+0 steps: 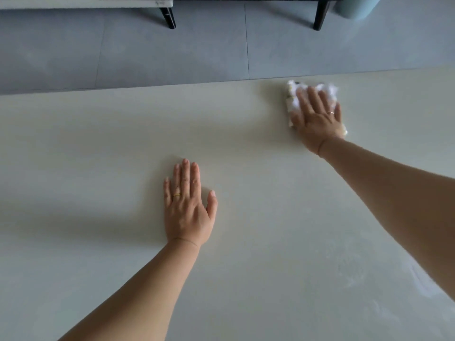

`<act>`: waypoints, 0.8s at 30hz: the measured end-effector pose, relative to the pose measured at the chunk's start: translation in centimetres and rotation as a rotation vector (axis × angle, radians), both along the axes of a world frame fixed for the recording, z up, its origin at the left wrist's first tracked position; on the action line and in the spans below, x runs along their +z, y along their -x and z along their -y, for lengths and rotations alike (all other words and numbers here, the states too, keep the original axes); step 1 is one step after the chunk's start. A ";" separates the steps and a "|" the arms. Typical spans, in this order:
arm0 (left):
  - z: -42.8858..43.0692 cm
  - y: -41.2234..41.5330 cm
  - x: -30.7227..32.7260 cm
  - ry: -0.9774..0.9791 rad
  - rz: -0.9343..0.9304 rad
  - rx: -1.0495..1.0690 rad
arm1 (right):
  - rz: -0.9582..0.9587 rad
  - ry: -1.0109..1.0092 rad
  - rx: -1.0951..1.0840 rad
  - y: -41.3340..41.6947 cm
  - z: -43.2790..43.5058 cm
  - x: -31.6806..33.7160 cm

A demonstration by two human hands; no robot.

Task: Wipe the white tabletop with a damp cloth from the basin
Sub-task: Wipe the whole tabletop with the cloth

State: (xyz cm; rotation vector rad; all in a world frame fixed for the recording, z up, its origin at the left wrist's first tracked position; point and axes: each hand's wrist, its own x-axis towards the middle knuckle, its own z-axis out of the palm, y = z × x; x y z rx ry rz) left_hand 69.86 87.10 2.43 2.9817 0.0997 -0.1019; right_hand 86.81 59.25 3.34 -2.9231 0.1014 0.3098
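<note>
Forearms: both bare, reaching out over the counter [98,143].
Left hand [188,207]: grip spread flat, palm down on bare counter, holding nothing; probably a brace.
Cloth [291,102]: white bunched wad, beyond the left hand and well off to its right; its long axis runs roughly away from the camera, in line with the fingers on it.
Right hand [317,119]: directly on the cloth, grip flat, straight fingers pressing down, not pinching; far the nearer hand.
Damp streaks [369,279]: faint, right of the left hand and closer to the camera.
Next stroke: likely a sideways sweep across the stretch beyond the left hand.
Basin: not in view.
</note>
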 end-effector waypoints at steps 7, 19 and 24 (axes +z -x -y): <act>0.3 0.1 0.4 -0.009 -0.009 0.000 | 0.018 -0.084 0.135 7.2 -9.3 -0.4; 6.7 10.6 0.2 0.100 -0.019 -0.136 | -0.011 -0.112 -0.080 15.1 -5.4 0.0; 6.8 10.6 0.0 0.058 -0.033 -0.137 | 0.023 -0.032 0.397 18.9 -2.1 0.2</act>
